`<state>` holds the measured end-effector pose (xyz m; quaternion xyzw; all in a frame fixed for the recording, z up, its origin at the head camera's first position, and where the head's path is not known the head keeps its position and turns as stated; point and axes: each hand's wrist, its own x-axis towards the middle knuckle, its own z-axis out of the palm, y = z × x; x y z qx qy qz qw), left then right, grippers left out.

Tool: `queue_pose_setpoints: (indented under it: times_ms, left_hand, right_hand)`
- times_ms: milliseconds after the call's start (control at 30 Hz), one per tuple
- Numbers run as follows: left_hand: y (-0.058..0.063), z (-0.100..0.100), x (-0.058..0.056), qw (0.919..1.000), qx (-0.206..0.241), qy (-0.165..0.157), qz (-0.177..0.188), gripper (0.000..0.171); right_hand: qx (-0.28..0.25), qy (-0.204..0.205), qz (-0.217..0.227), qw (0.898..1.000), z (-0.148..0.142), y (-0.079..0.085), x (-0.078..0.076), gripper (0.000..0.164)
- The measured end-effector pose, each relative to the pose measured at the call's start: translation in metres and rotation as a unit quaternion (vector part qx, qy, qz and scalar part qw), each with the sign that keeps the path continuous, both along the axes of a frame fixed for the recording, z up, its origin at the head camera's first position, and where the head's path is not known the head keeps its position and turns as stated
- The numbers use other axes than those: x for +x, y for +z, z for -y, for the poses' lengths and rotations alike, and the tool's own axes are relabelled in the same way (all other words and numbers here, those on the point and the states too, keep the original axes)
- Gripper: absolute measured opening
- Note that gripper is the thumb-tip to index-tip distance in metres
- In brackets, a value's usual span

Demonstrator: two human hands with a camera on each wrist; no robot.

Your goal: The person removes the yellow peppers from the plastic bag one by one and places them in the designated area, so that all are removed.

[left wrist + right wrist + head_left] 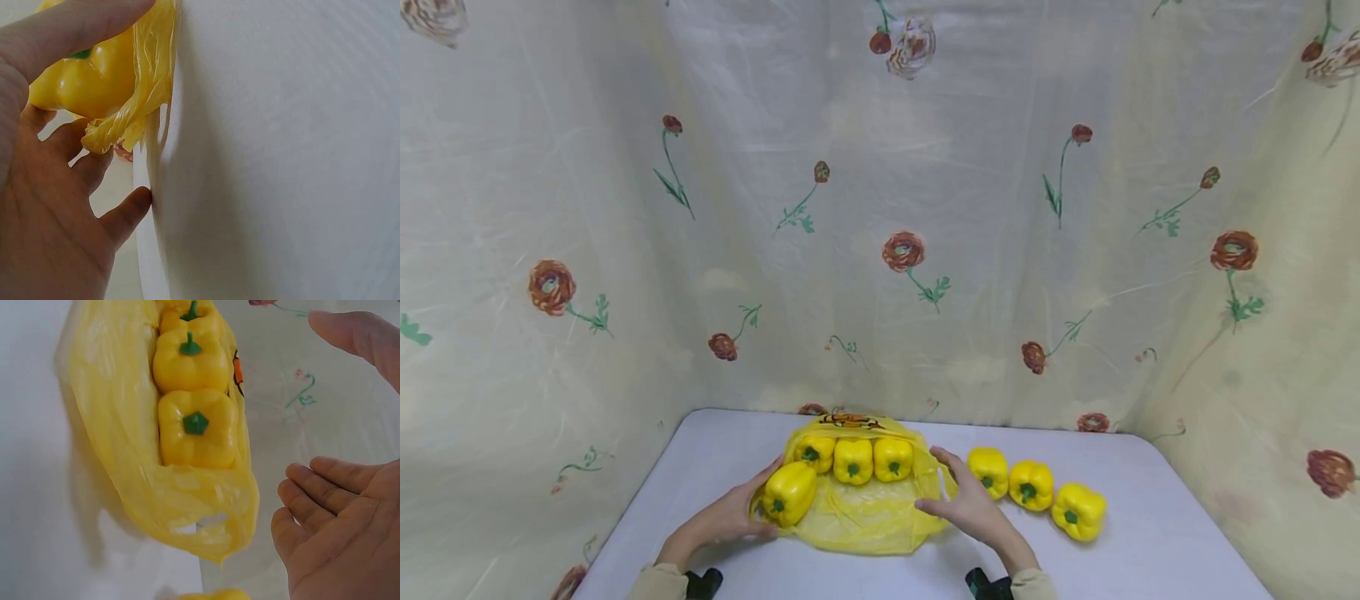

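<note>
My left hand [735, 510] curves round a yellow bell pepper [789, 493] at the left end of a thin yellow plastic bag [868, 525]. In the left wrist view, the thumb crosses in front of this pepper [103, 78] and the fingers pass behind it, beside a crumpled strip of the bag [150, 69]. Three more bell peppers [853, 462] sit in a row inside the bag's opening, green stems facing me. My right hand [972, 507] is held apart from the bag's right end, thumb and fingers spread, nothing in it.
Three loose yellow bell peppers [1031, 485] stand in a slanting row on the white table [1157, 542], right of the bag. A flowered cloth [970, 317] hangs behind the table and along both sides.
</note>
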<state>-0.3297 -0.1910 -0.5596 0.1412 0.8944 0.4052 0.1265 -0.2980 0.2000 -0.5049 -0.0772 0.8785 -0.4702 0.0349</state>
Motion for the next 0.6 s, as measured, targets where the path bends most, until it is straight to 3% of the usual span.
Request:
queue_pose_setpoints:
  times_ms: [233,600]
  left_hand:
    - [0.000,0.001,0.000,1.0000,0.006,-0.005,0.004,0.116]
    - [0.001,0.000,0.001,1.0000,0.004,-0.004,0.001,0.114]
  right_hand:
    - [0.003,0.038,-0.016,0.999,0.012,-0.005,0.001,0.093]
    - [0.003,0.061,-0.012,0.998,0.029,-0.010,0.000,0.093]
